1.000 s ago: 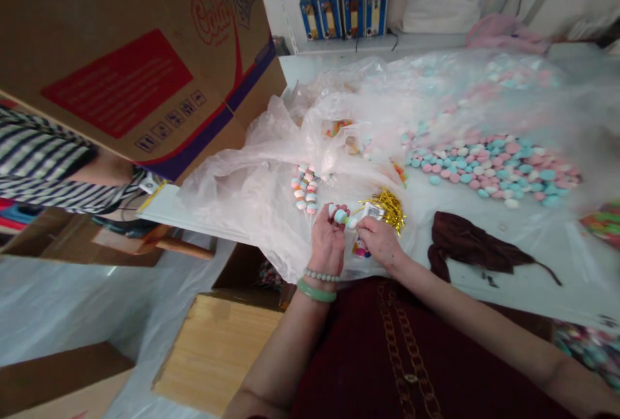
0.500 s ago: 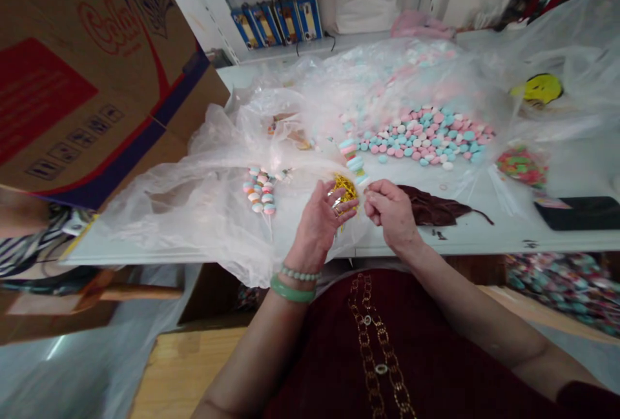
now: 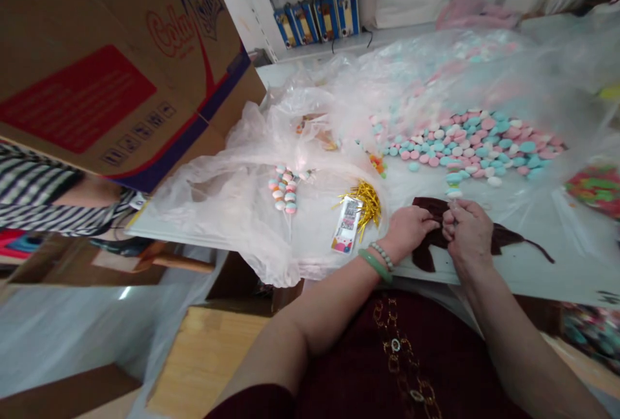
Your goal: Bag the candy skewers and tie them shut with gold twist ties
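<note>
My right hand [image 3: 467, 232] is closed round the lower end of a candy skewer [image 3: 453, 181], whose stacked blue, white and pink candies stick out above the fist. The stick itself is mostly hidden by the fingers. Just left of it, my left hand [image 3: 411, 230] pinches a dark brown cloth [image 3: 423, 256] lying near the table's front edge. Part of this cloth passes beneath my right hand and ends in a thin cord at the right. Left of my left hand lie gold twist ties [image 3: 369, 203] and a small printed card packet [image 3: 346, 225].
Loose pastel candies [image 3: 477, 141] spill from a large clear plastic bag [image 3: 387, 77]. Finished candy skewers [image 3: 285, 190] lie on plastic at left. A big cardboard box [image 3: 159, 83] stands at the left end. Another person's striped sleeve [image 3: 29, 180] shows beside it.
Both hands have moved right, away from the gold ties. My left hand went from open to pinching the brown cloth. The candy skewer moved along in my right hand; the view shifted left.
</note>
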A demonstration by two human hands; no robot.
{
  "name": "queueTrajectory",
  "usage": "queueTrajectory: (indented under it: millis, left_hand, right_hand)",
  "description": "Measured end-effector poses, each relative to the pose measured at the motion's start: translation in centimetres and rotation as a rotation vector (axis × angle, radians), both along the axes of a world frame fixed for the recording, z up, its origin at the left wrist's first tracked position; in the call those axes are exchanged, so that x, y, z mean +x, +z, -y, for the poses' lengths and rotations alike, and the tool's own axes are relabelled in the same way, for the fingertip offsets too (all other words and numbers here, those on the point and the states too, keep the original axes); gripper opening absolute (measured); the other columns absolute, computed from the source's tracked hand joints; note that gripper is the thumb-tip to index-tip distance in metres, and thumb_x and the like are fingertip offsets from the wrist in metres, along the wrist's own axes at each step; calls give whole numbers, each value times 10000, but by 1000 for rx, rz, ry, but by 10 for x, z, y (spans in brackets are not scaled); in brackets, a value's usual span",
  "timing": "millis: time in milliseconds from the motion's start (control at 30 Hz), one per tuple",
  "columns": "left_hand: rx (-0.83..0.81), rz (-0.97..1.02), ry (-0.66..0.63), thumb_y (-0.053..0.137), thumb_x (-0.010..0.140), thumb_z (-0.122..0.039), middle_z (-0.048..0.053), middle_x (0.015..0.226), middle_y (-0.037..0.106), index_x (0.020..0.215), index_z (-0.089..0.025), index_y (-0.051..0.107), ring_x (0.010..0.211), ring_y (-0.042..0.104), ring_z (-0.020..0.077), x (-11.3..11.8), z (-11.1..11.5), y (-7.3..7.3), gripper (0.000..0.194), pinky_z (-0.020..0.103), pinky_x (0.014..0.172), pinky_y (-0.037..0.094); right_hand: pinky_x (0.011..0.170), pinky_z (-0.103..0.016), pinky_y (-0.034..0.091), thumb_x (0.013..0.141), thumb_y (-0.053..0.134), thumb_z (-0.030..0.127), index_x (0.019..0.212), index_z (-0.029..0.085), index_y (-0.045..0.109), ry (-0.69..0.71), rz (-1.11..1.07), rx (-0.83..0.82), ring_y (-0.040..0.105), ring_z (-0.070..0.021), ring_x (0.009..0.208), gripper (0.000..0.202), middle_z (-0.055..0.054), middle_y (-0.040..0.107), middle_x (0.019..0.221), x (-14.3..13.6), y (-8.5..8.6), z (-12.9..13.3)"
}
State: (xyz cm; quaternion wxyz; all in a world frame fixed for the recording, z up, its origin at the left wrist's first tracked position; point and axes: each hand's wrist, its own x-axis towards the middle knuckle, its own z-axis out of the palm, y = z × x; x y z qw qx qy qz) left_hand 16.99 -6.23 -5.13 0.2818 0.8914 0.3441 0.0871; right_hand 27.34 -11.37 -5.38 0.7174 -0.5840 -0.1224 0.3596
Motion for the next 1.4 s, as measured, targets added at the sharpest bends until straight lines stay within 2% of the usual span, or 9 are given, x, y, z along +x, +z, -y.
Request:
queueTrajectory:
  millis: [167, 300, 433, 500, 700, 1033, 1167, 1300, 1400]
  left_hand:
    - [-244, 276, 65, 490, 795, -50, 110, 967, 670, 991, -201, 722, 908, 616, 223, -29, 26, 15, 339, 333, 889, 451]
    - [-307, 526, 260, 527, 797, -88, 76, 1239, 598, 1029, -269, 714, 1113, 560, 234, -82, 35, 37, 348, 324, 988, 403]
    - [-74, 110, 747, 575, 838, -274, 107, 1106, 597, 1093, -234, 633, 982, 582, 250, -141, 19, 35, 265, 369, 905, 420]
    - [-36, -136, 842, 622, 807, -391, 122, 1078, 587, 1075, -197, 596, 946, 584, 265, -157, 11, 27, 332, 363, 821, 430]
    - [-88, -273, 846, 634, 771, -331, 57, 833, 633, 859, -205, 586, 769, 592, 215, -148, 3, 10, 161, 294, 664, 365]
    - [-215, -152, 889, 458, 890, -381, 72, 738, 663, 759, -235, 697, 691, 583, 198, -178, 2, 35, 310, 292, 636, 347]
    - [-155, 300, 966, 543, 844, -300, 63, 838, 657, 847, -237, 730, 792, 590, 186, -198, -3, 47, 197, 287, 721, 411]
    - [-741, 972, 1067, 664, 760, -347, 34, 701, 613, 796, -158, 701, 613, 557, 132, -193, -17, 57, 196, 263, 609, 461]
    - [-1057, 1254, 1037, 739, 688, -280, 40, 777, 655, 817, -142, 691, 640, 589, 123, -175, -23, 60, 195, 248, 597, 486]
  right_hand:
    - [261, -148, 208, 666, 688, 291, 781, 210, 512, -21, 0, -13, 311, -45, 299, 225, 104, 487, 464, 1, -3, 1]
    - [276, -158, 249, 653, 724, 317, 797, 211, 511, -20, -3, -1, 350, -53, 329, 278, 91, 511, 501, 3, -3, 4]
    - [299, -171, 257, 648, 736, 283, 776, 202, 540, 24, 11, 58, 381, -62, 362, 247, 70, 523, 530, 0, 5, 7]
    - [319, -168, 254, 643, 736, 244, 752, 193, 564, 48, 13, 107, 409, -62, 397, 210, 53, 537, 560, -6, 16, 7]
    - [337, -162, 252, 613, 763, 221, 696, 190, 592, 197, -45, 139, 453, -71, 450, 193, 25, 564, 599, -37, 42, -5]
    - [368, -181, 240, 661, 765, 331, 710, 184, 634, 506, -64, -39, 364, -65, 416, 202, 18, 526, 533, -78, 29, -5]
    - [411, -192, 305, 662, 767, 320, 687, 190, 641, 591, -91, -7, 418, -86, 476, 182, 13, 535, 559, -87, 41, -11]
    - [635, -275, 479, 666, 756, 304, 755, 217, 694, 697, -119, 52, 592, -168, 730, 139, -33, 678, 813, -114, 57, -29]
    - [767, -314, 480, 656, 732, 279, 740, 223, 699, 700, -47, 98, 603, -197, 886, 106, -35, 687, 970, -139, 58, -43]
